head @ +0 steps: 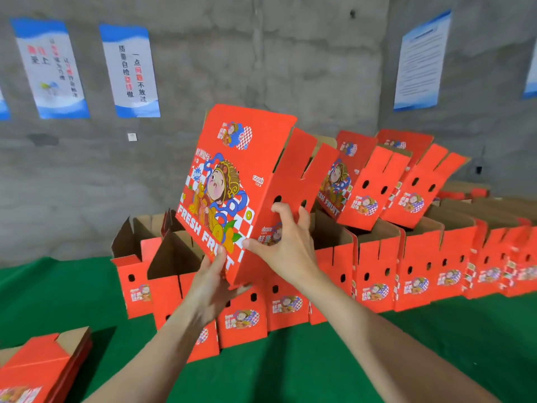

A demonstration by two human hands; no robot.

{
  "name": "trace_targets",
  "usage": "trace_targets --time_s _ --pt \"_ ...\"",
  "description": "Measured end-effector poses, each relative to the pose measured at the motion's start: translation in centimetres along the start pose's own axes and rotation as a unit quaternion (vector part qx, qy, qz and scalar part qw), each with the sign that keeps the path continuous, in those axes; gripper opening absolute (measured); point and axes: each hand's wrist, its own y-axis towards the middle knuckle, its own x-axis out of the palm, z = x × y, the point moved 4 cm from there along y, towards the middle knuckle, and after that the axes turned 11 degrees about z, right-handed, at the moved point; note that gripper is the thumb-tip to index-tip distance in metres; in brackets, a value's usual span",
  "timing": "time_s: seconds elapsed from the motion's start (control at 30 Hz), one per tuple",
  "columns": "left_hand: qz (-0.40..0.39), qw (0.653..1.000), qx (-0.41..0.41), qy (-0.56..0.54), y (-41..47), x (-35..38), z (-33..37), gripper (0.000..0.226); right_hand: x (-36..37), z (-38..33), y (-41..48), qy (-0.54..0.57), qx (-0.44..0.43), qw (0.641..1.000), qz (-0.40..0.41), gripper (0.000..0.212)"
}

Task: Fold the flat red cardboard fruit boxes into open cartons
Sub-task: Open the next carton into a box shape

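Note:
I hold a folded red fruit carton [232,181] tilted in the air above a row of finished open cartons [374,269]. My left hand [212,283] supports its lower corner from beneath, thumb on the printed front. My right hand [286,242] grips the narrow side panel just under its two round holes, fingers spread on the cardboard. The carton's open top with notched flaps points up and to the right. A stack of flat red boxes [37,370] lies at the lower left.
A green-covered table [290,367] carries everything. Two more folded cartons [406,181] lean on top of the row at the right. A grey concrete wall with several posters [130,71] stands close behind.

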Motion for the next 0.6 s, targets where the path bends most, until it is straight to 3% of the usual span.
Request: trace_targets --time_s 0.07,0.1,0.2,0.27,0.43,0.6 --pt "0.028 0.985 0.065 0.158 2.1 0.6 1.1 0.048 0.4 1.0 2.7 0.016 0.006 1.000 0.021 0.070" --pt "0.047 0.961 0.118 0.244 3.4 0.8 1.7 0.042 0.6 1.7 4.0 0.017 0.008 0.999 0.030 0.069" --pt "0.096 0.856 0.251 0.442 7.4 1.9 2.3 0.042 1.3 4.9 8.0 0.009 0.022 0.999 0.041 0.067" --pt "0.079 0.802 0.274 0.525 9.7 3.3 1.8 0.044 1.9 7.4 10.4 -0.004 0.027 0.998 0.050 0.066" --pt "-0.066 0.695 0.282 0.658 15.4 8.6 -2.2 0.050 4.4 14.1 16.3 -0.049 0.051 0.994 0.080 0.066" --pt "-0.136 0.625 0.250 0.727 19.6 11.9 -5.6 0.048 7.4 19.9 20.0 -0.101 0.091 0.987 0.088 0.066"
